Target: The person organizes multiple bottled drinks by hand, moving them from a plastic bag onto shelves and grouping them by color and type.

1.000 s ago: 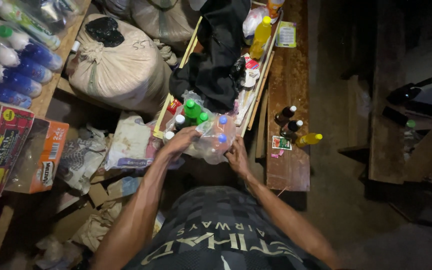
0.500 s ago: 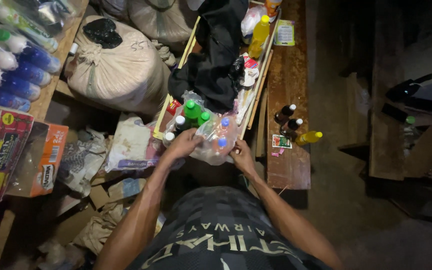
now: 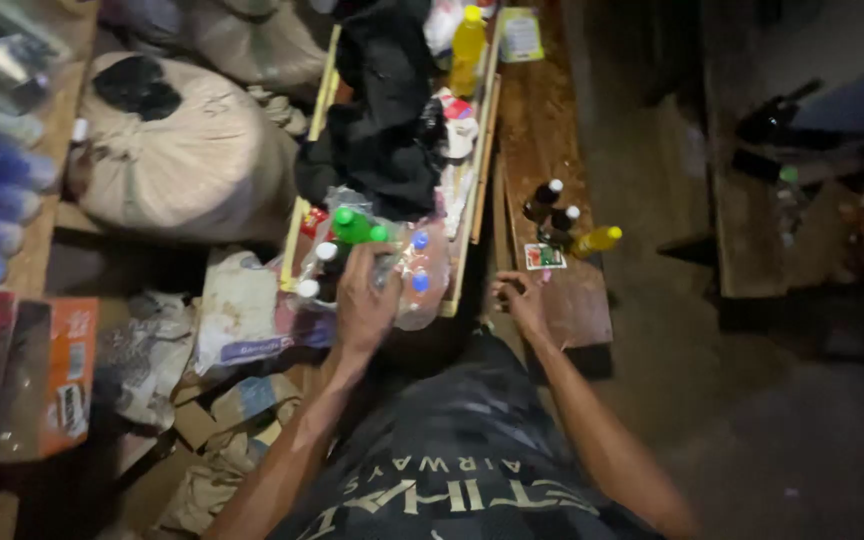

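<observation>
Right hand (image 3: pixel 519 297) now off the bottle pack (image 3: pixel 392 270), on bench (image 3: pixel 577 300).

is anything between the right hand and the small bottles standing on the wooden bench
Nothing visible. The right hand rests at the bench's near edge; only a small flat red and green card lies beside the way to the dark, white-capped bottles.

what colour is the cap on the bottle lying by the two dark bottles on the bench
Yellow. The yellow-capped bottle lies beside the dark bottles; the head view shows it.

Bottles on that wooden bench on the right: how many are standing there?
3: two dark bottles with white caps side by side, and a yellow bottle lying just right of them. The right hand rests nearby. Darkness may hide others.
</observation>
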